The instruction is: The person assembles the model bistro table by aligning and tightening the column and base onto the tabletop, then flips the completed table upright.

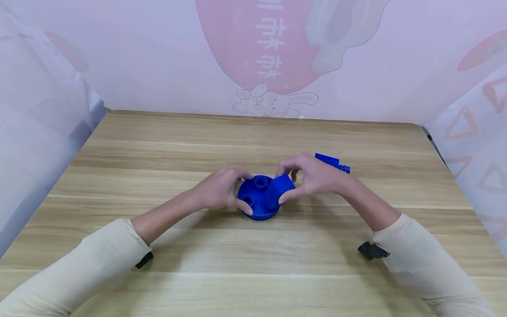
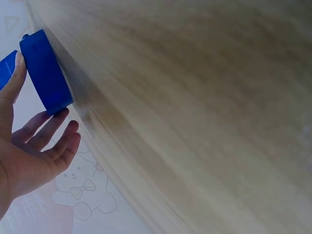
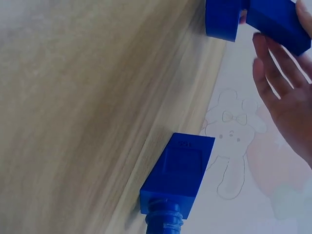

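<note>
A round blue plastic base (image 1: 259, 211) with raised ring-shaped sockets lies on the table. My left hand (image 1: 219, 190) holds its left rim, thumb at the near side and fingers at the far side. With thumb and fingers, my right hand (image 1: 318, 177) pinches a blue angular block (image 1: 283, 185) at the base's right side. In the right wrist view the block (image 3: 278, 22) sits tilted beside the base (image 3: 222, 19); its lower end is hidden, so I cannot tell whether it is seated in a socket.
Another blue block (image 3: 180, 165) with a ribbed round peg lies on the table beyond my right wrist. The wood-grain table (image 1: 245, 259) ends at a pale printed backdrop (image 1: 158, 57) at the back, with similar sheets on both sides.
</note>
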A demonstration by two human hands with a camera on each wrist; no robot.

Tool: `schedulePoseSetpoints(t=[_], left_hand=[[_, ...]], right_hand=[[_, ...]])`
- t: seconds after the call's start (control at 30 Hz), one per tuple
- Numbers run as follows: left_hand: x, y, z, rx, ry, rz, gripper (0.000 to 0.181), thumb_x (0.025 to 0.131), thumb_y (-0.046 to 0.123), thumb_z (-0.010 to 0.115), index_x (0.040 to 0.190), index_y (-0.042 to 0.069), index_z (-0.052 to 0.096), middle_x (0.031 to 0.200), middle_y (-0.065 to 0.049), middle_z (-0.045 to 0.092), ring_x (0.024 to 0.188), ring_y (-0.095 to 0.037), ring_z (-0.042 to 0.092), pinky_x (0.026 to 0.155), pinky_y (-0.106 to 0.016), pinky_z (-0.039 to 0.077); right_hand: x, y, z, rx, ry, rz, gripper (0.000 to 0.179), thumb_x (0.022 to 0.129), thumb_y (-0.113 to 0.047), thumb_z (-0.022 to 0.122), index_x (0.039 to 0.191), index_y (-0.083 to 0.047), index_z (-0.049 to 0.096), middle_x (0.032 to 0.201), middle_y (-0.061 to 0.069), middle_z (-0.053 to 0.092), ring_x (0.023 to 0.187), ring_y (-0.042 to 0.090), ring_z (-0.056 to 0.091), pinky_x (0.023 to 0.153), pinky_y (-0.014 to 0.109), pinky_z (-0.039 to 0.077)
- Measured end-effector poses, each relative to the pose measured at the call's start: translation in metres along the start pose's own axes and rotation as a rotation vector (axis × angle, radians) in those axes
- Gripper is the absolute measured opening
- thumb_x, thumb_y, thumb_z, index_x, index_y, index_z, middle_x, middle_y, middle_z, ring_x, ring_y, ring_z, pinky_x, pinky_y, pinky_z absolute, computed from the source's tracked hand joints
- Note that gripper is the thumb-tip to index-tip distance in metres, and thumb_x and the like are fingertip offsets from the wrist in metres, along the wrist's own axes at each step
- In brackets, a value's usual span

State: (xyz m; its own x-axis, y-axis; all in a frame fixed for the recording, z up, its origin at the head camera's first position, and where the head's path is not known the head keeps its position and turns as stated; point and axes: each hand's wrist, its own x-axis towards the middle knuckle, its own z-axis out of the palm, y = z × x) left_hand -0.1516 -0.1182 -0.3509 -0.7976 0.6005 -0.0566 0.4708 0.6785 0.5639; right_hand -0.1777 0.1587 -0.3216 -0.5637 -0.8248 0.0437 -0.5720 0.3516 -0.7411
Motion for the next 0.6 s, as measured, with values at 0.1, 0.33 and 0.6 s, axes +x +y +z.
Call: schedulePoseSetpoints(t=[0.1, 0.33, 0.6], left_hand=[[0.001, -0.001, 0.0, 0.004, 0.003, 0.003, 0.087, 0.067, 0.044, 0.098, 0.131, -0.006, 0.065, 0.129, -0.017, 0.069, 0.116, -0.033, 0.062, 0.101, -0.048, 0.053], [0.001, -0.001, 0.001, 0.004, 0.005, 0.001, 0.087, 0.067, 0.044, 0.098, 0.131, -0.006, 0.065, 0.129, -0.017, 0.069, 0.117, -0.034, 0.062, 0.102, -0.049, 0.052], [0.0, 0.0, 0.001, 0.012, 0.0, 0.001, 0.087, 0.067, 0.045, 0.098, 0.132, -0.005, 0.065, 0.129, -0.016, 0.069, 0.117, -0.034, 0.061, 0.103, -0.049, 0.052]], right_hand=[[0.001, -0.004, 0.003, -0.127, 0.037, -0.019, 0.031, 0.078, -0.028, 0.093, 0.093, -0.014, 0.07, 0.088, -0.011, 0.069, 0.079, 0.011, 0.061, 0.069, 0.041, 0.056], [-0.003, -0.01, 0.002, -0.15, -0.032, 0.006, 0.056, 0.077, -0.039, 0.092, 0.119, -0.008, 0.069, 0.112, -0.003, 0.072, 0.102, 0.016, 0.066, 0.082, 0.035, 0.058], [-0.011, -0.002, -0.005, 0.17, -0.178, -0.027, 0.056, 0.089, -0.018, 0.083, 0.14, -0.006, 0.061, 0.141, 0.009, 0.063, 0.133, 0.024, 0.056, 0.106, 0.048, 0.05]])
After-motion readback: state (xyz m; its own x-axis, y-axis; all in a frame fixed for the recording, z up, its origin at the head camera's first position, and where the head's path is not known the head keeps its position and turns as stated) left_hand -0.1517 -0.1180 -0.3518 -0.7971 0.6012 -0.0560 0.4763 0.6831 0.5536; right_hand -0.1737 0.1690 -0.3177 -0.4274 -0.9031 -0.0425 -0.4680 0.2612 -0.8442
